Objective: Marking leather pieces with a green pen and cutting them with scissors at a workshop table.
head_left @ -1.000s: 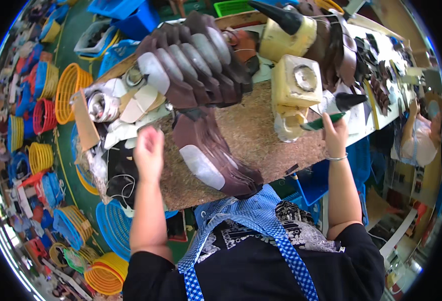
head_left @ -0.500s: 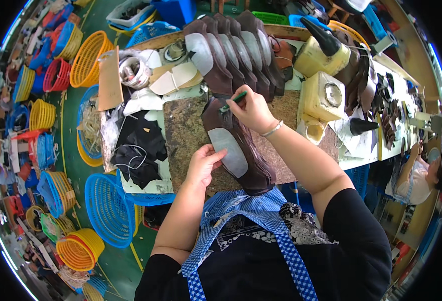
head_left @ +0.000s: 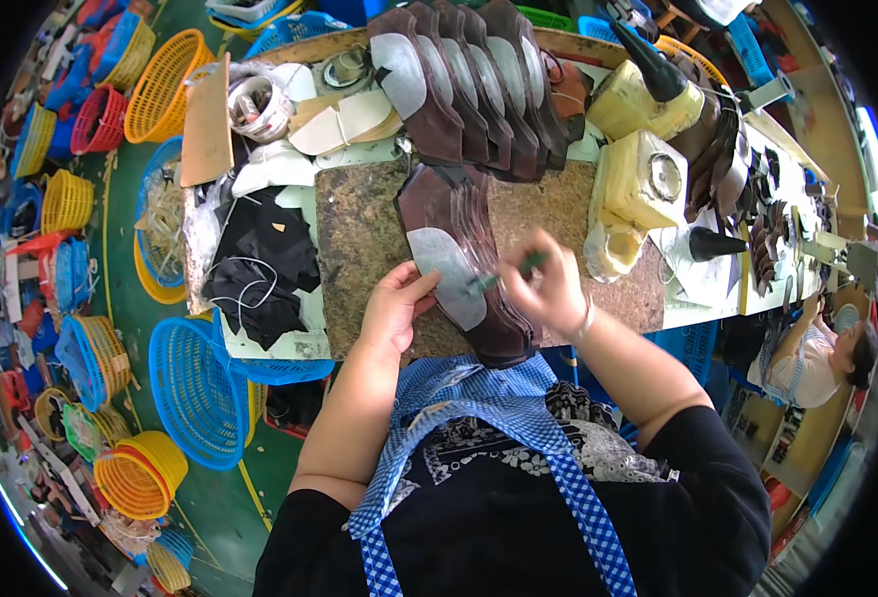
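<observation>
A stack of dark brown leather pieces (head_left: 439, 204) lies slanted in front of me, its layers fanned along the right side. A pale grey oval patch (head_left: 446, 274) covers part of the top piece. My left hand (head_left: 396, 306) pinches the stack's left edge, thumb on the patch and fingers curled by the side. In my right hand (head_left: 543, 284), blurred by motion, is a small green brush (head_left: 486, 285). Its head is over the right part of the patch; whether it touches cannot be made out.
Under the stack is a worn brown board (head_left: 359, 214). More patched leather pieces (head_left: 429, 90) overlap beyond it. Black fabric scraps (head_left: 270, 264) lie left; yellowish containers (head_left: 643, 179) and a black cone (head_left: 714, 245) stand right. Blue baskets (head_left: 195, 393) line the floor. Another person (head_left: 807, 363) sits far right.
My right hand has brought the brush from the stack's far end down toward me, to the grey patch. The left hand keeps its grip on the edge. The whole view has shifted slightly.
</observation>
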Tool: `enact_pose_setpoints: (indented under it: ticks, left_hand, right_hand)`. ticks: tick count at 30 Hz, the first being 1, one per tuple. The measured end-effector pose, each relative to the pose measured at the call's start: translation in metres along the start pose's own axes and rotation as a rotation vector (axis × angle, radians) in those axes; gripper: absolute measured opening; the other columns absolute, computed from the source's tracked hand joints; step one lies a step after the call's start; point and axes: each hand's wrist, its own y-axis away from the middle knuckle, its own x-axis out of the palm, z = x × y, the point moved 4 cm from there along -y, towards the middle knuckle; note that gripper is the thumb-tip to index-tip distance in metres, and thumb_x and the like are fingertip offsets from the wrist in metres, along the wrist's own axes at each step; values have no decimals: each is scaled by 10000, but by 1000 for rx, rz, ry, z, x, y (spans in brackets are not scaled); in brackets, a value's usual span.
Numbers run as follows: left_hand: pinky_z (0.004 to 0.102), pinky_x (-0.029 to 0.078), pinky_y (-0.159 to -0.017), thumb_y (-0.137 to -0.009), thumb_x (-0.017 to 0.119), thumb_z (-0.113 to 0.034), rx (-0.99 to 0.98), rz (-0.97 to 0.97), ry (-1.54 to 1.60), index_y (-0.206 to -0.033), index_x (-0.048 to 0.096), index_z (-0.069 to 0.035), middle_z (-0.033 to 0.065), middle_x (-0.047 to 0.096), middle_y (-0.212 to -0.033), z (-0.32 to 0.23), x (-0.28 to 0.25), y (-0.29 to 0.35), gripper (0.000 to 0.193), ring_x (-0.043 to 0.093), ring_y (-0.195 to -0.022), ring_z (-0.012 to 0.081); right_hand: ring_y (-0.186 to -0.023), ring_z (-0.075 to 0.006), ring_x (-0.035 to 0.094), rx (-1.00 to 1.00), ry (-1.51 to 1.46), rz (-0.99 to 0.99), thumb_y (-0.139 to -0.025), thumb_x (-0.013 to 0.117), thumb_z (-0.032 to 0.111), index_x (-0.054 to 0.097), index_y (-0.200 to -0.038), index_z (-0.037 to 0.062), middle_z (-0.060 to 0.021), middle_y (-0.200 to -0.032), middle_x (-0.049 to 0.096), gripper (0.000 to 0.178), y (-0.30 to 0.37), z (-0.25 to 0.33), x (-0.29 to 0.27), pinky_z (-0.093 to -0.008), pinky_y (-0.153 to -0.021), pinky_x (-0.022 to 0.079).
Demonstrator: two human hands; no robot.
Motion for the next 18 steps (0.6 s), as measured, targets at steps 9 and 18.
enact_pose_setpoints:
  ticks: [9,18]
  left_hand:
    - [236,430,-712,-791,672,-124,30,-43,-26,-889,603,-129,-45,606,-849,-6,5,-2,121,556,-795,83]
    - [236,438,-707,-810,650,-126,47,-70,-16,-907,604,-108,-35,597,-845,-3,1,-5,109,558,-783,80]
  right_hand:
    - [-585,-160,610,-223,-44,-77,-741,651,57,478,-839,20,-87,-765,633,202,43,2,-21,-255,-518,480]
    - [-452,-117,542,73,12,-170,-748,696,186,505,-788,39,-47,-532,565,244,-1,-20,-6,-257,-433,424]
